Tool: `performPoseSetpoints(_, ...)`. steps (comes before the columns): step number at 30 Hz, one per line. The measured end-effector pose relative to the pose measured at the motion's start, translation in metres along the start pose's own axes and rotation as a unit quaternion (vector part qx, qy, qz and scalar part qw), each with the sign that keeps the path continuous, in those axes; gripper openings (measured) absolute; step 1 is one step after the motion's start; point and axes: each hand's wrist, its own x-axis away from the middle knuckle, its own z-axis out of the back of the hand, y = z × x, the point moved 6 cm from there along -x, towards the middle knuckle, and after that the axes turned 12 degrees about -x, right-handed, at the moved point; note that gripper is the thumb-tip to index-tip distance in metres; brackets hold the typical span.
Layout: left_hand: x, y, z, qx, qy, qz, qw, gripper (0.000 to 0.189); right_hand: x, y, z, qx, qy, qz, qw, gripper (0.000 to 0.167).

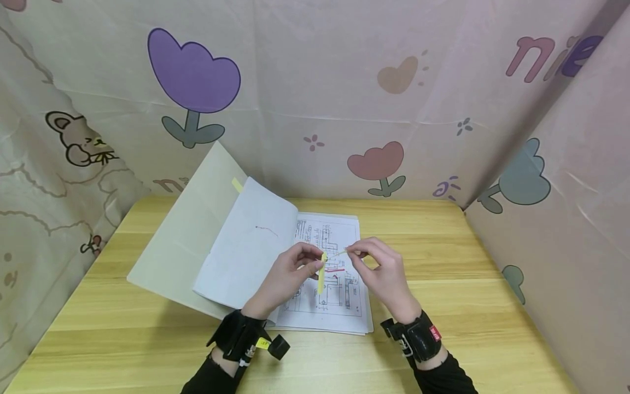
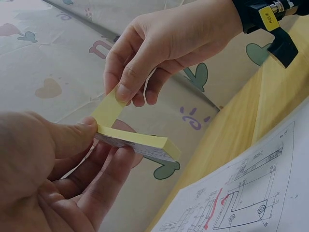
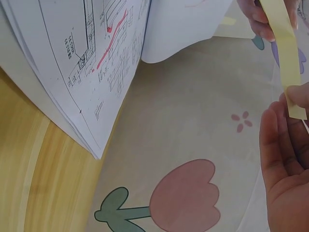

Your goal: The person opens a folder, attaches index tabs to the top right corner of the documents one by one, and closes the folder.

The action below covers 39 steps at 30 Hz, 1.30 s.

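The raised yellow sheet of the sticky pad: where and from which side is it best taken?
Probably pinch the yellow sheet by its outer end, across the flat faces, coming from the person's right: it is thin and narrow, and its other end meets the pad, held in the left hand.

Right hand [image 3: 285,179] cropped, right-wrist view's lower right!
Head view, centre: left hand [image 1: 289,273] covers part of the drawing [image 1: 333,295], lettering [image 1: 301,230] too tiny to read.
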Motion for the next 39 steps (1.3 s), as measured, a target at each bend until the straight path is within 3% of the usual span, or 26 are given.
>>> performPoseSetpoints(11, 0.0, -0.003, -0.002, 0.0, -0.004, 0.006, 1.0, 0.026, 0.002, 0.009, 0.006, 0.0, 0.006, -0.027, 0.9996, 0.023)
performPoseSetpoints(17, 0.001, 0.0, -0.003, -0.002, -0.015, -0.006, 0.9999, 0.037, 0.001, 0.018, 0.015, -0.004, 0.042, -0.021, 0.9989, 0.031)
performPoseSetpoints(21, 0.005, 0.0, -0.006, -0.016, -0.028, -0.016, 0.9994, 0.034, 0.004, 0.03, 0.021, -0.016, 0.077, -0.067, 0.9947, 0.025)
performPoseSetpoints(26, 0.015, 0.0, -0.015, -0.04, -0.041, -0.021, 0.9981, 0.021, 0.012, 0.05, 0.028, -0.009, 0.108, -0.15, 0.9828, 0.013)
performPoseSetpoints(30, 0.024, -0.002, -0.026, -0.053, -0.062, -0.018, 0.9965, 0.012, 0.015, 0.062, 0.029, -0.031, 0.112, -0.195, 0.9739, 0.007)
performPoseSetpoints(34, 0.036, -0.004, -0.038, -0.036, -0.107, -0.018, 0.9934, 0.008, 0.017, 0.07, 0.028, -0.057, 0.101, -0.224, 0.9678, 0.007)
performPoseSetpoints(37, 0.044, -0.005, -0.047, -0.029, -0.148, -0.032, 0.988, 0.009, 0.017, 0.073, 0.028, -0.064, 0.087, -0.243, 0.9639, 0.008)
performPoseSetpoints(39, 0.048, -0.005, -0.051, -0.051, -0.17, -0.049, 0.983, 0.011, 0.017, 0.075, 0.028, -0.064, 0.077, -0.257, 0.9612, 0.007)
